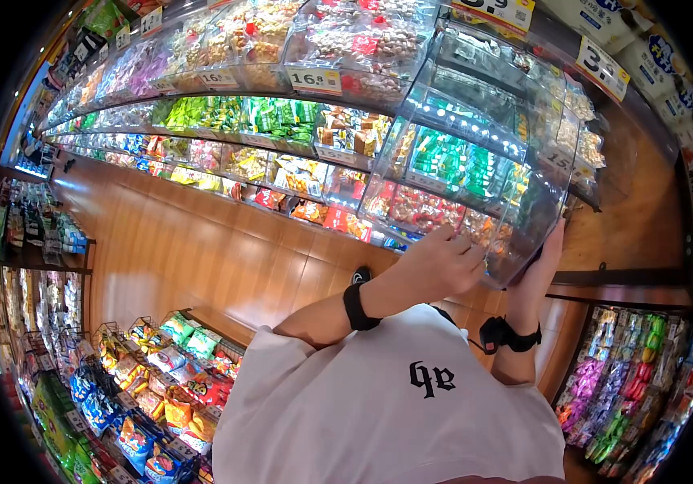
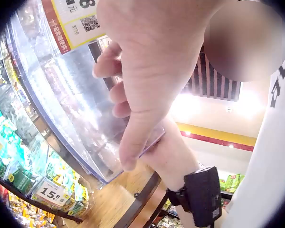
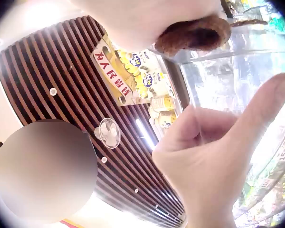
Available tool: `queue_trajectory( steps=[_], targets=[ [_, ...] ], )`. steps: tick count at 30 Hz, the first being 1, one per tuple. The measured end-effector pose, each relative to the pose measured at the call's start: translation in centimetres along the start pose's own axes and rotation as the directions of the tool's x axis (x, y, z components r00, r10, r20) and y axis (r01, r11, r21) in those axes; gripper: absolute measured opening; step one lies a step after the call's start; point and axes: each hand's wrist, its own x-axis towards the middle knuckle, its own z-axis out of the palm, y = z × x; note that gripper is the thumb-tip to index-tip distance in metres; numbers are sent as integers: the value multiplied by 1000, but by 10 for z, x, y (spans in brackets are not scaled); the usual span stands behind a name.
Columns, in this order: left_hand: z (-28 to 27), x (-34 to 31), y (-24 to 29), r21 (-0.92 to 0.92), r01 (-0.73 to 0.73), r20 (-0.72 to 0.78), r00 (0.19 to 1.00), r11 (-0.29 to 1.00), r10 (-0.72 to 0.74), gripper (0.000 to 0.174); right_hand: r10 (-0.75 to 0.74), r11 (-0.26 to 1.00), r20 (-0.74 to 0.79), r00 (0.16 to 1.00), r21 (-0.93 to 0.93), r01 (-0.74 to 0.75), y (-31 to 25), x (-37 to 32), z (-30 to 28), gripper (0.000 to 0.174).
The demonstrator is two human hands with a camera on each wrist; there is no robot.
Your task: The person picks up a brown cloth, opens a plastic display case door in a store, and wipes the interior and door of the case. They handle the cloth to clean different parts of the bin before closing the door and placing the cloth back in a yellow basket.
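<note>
In the head view a large clear plastic bin reaches from the shelves toward the person. My right hand is at its lower right edge, fingers along the outer side. Close to the bin's near left side is my left hand, fingers curled. Its thumb lies by the clear panel in the left wrist view, where the left hand fills the top; whether it grips the edge is unclear. The right wrist view shows the left hand below a brown rounded thing that I cannot identify.
Stacked shelves of packaged sweets with price tags curve across the back. Bagged snacks fill racks at the lower left, and more sweets hang at the lower right. Wooden floor shows between them, with a dark shoe on it.
</note>
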Motion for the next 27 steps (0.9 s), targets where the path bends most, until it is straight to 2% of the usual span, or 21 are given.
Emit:
queue_trajectory(
  steps=[2, 5, 8, 11, 14, 16, 19, 20, 22, 24, 25, 26, 27],
  targets=[
    [0, 4, -1, -6, -19, -5, 1000, 1000, 19, 17, 18, 997, 34, 999, -78, -16, -4, -7, -4, 56],
    [0, 10, -1, -46, 4, -30, 1000, 999, -5, 15, -157, 988, 3, 988, 7, 157, -2, -28, 11, 57],
    [-1, 19, -8, -52, -23, -79, 997, 998, 19, 15, -271, 875, 91, 958, -391, 285, 1, -39, 4, 59],
    [3, 24, -12, -21, -59, -57, 997, 998, 58, 12, -212, 898, -15, 977, -397, 189, -5, -35, 9, 64],
    [-9, 31, -14, -37, 1, -1, 1000, 999, -1, 18, -322, 843, -29, 946, -464, 273, -9, -23, 7, 57],
    [-40, 38, -25, -120, 63, -82, 994, 991, -73, 23, -423, 804, -55, 904, -483, 347, -15, -17, 20, 51],
    [-78, 28, -64, -183, 136, -165, 972, 974, -167, 28, -416, 775, -92, 905, -556, 299, -26, -13, 23, 49],
    [-85, 23, -83, -195, 157, -185, 964, 968, -194, 29, -475, 747, -81, 876, -563, 353, -26, -9, 26, 48],
    [-83, 20, -126, -299, 61, -263, 954, 952, -144, 21, -454, 783, -102, 885, -519, 342, -37, -7, 39, 49],
    [-69, 24, -166, -347, -118, -235, 971, 930, 35, 24, -483, 794, -116, 868, -477, 378, -38, 3, 43, 49],
    [-63, 27, -175, -369, -205, -228, 965, 906, 126, 29, -465, 801, -138, 874, -486, 350, -38, 8, 42, 48],
    [-62, 35, -172, -308, -263, -289, 942, 915, 173, 14, -449, 808, -158, 880, -492, 324, -39, 13, 42, 47],
    [-54, 39, -172, -369, -295, -320, 931, 882, 177, 15, -431, 815, -174, 885, -495, 300, -41, 18, 41, 46]
  ],
)
